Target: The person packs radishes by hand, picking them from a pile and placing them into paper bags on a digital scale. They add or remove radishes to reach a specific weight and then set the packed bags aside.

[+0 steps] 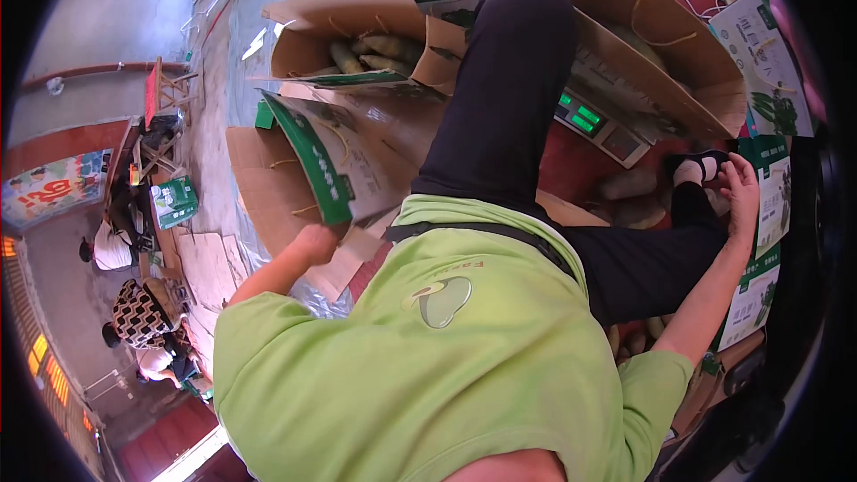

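My left hand (312,245) is curled closed at the near edge of an open cardboard gift box (308,156) with a green printed border and rope handles. My right hand (739,186) is out to the right with its fingers apart and nothing visible in it. It is beside my dark shoe (705,163) and a stack of white-and-green printed boxes (772,205). Behind the box at my left hand, another open box (303,49) holds several long, pale greenish-brown vegetables (384,54).
A digital scale (616,138) with green lit figures lies on the red floor beyond my bent leg. A large open box (661,62) leans over it. More vegetables (629,183) lie by my right leg. Two people (143,312) are at the far left.
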`<state>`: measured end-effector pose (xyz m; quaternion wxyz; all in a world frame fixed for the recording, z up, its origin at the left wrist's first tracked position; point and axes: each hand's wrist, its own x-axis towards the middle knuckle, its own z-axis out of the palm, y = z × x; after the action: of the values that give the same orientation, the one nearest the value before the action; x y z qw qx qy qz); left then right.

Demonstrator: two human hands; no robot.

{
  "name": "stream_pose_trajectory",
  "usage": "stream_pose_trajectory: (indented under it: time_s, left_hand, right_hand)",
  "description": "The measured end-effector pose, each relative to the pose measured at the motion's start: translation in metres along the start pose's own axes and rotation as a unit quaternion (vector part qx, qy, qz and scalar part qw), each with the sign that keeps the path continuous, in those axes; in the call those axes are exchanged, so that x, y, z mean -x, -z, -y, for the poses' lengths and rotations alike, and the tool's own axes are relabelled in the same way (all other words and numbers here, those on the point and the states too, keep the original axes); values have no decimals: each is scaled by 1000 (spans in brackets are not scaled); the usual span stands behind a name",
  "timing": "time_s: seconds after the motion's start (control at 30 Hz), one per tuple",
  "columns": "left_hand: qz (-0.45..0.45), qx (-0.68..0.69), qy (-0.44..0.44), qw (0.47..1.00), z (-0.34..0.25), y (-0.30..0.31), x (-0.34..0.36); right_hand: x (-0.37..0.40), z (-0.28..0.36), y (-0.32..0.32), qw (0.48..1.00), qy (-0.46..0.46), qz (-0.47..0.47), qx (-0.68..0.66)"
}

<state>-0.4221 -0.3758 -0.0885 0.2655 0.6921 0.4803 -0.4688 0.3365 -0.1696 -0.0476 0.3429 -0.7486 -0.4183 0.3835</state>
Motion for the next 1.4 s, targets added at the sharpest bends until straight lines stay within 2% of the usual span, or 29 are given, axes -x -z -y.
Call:
stream_pose_trajectory:
  time_s: [0.07, 0.13, 0.27, 0.37, 0.53, 0.67, 0.77, 0.8, 0.87, 0.9, 0.93, 0.97, 1.0, 1.03, 1.07, 1.1, 1.13, 1.2, 1.27, 1.3, 1.4]
  left_hand:
    - [-31, 8, 13, 999, 3, -33, 16]
    - [28, -42, -16, 999, -14, -34, 27]
    - [69, 2, -42, 997, -71, -54, 36]
    - [-47, 243, -7, 969, -102, -117, 32]
    - [22, 360, 5, 933, -123, -125, 30]
    - [102, 402, -25, 910, -111, -106, 35]
    - [232, 414, -51, 879, -72, -57, 55]
    - [299, 397, -32, 867, -53, -26, 63]
    - [386, 368, 96, 841, -24, 64, 76]
    - [283, 288, 95, 910, -11, 105, 79]
    - [218, 399, 181, 872, 29, 96, 61]
    - [-87, 238, 69, 965, 66, 89, 46]
    - [-321, 318, 140, 881, 52, 143, 50]
    - [-430, 296, 123, 844, 52, 183, 45]
    - [-511, 201, 112, 828, 55, 211, 39]
    - [-560, 138, 77, 813, 57, 235, 30]
    - [-562, 135, 68, 813, 64, 247, 16]
    - [-545, -22, -18, 838, 83, 260, -19]
    - [-363, 74, 9, 929, 108, 257, -55]
    - [-306, 127, 61, 942, 110, 261, -68]
    - [-348, 38, 35, 936, 122, 250, -78]
  right_hand:
    - [0, 2, -1, 1000, -1, 0, 6]
    - [1, 3, -2, 1000, -7, 3, 16]
    - [4, 7, -5, 1000, -18, 3, 16]
    - [2, 9, -8, 999, -31, 6, 30]
    - [0, 18, -13, 999, -27, 17, 19]
    - [5, 27, -17, 999, -14, 25, 15]
    - [5, 25, -16, 1000, -18, 10, -9]
    - [6, 25, -15, 1000, -20, 7, -11]
    - [6, 24, -12, 1000, -15, 14, -21]
    - [6, 23, -11, 1000, -14, 16, -12]
    - [7, 23, -10, 1000, -17, 14, -13]
    - [9, 26, -11, 1000, -17, 10, -8]
    - [9, 28, -12, 1000, -15, 6, -4]
    - [5, 20, -9, 1000, -14, 13, -5]
    - [4, 17, -9, 1000, -15, 5, -8]
    - [4, 14, -9, 1000, -8, 6, -7]
    - [5, 12, -7, 1000, -1, 7, -3]
    - [6, 11, -7, 1000, 4, 0, -5]
    - [7, 11, -8, 1000, -7, -14, -12]
    - [8, 11, -8, 1000, -7, -17, -15]
    - [11, 13, -10, 1000, -8, -22, -4]
